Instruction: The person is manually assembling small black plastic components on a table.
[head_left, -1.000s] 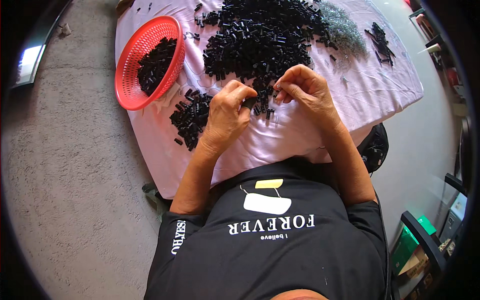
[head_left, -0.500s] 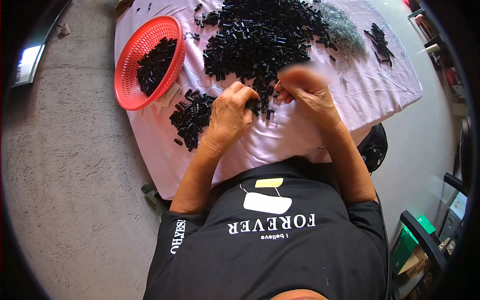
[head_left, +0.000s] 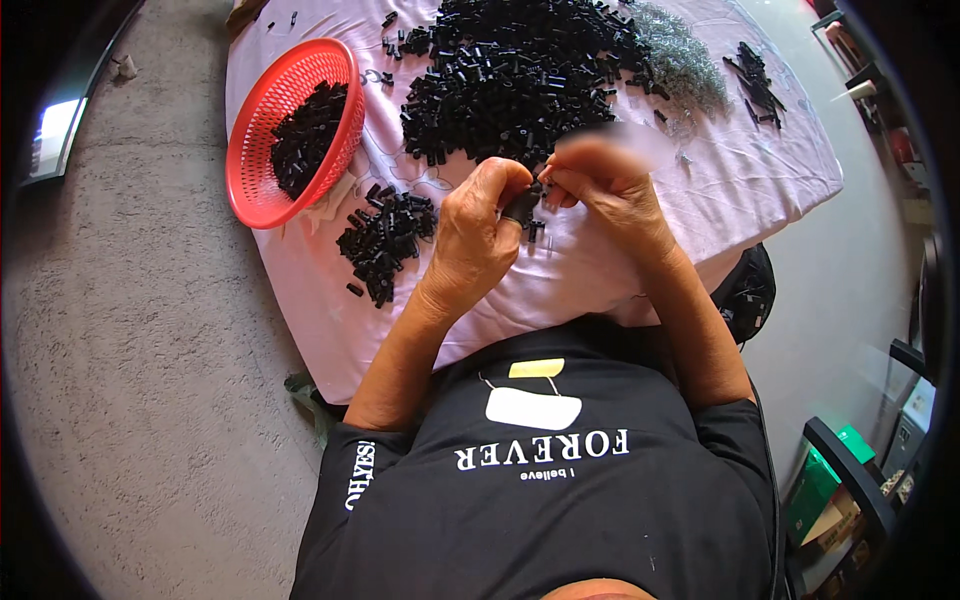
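My left hand (head_left: 483, 222) is closed, thumb and forefinger pinching a small black plastic tube at their tips. Something dark (head_left: 520, 207) covers or lies along its thumb. Close by on the right, my right hand (head_left: 620, 205) is closed in a pinch, its fingertips almost meeting the left ones. What it grips is too small to make out, and part of this hand is blurred. Beyond both hands spreads a large heap of short black tubes (head_left: 505, 90). A smaller pile of black tubes (head_left: 385, 240) lies left of my left hand.
A red plastic basket (head_left: 240, 150) with black tubes inside tilts at the table's left. Small shiny clear or metallic pieces (head_left: 685, 65) are heaped at the far right, beside several thin black pieces (head_left: 757, 85). A pink cloth (head_left: 330, 330) covers the table.
My left hand has moved right, away from the smaller pile, and its fingertips have come up to those of the right hand. My right hand has shifted only slightly.
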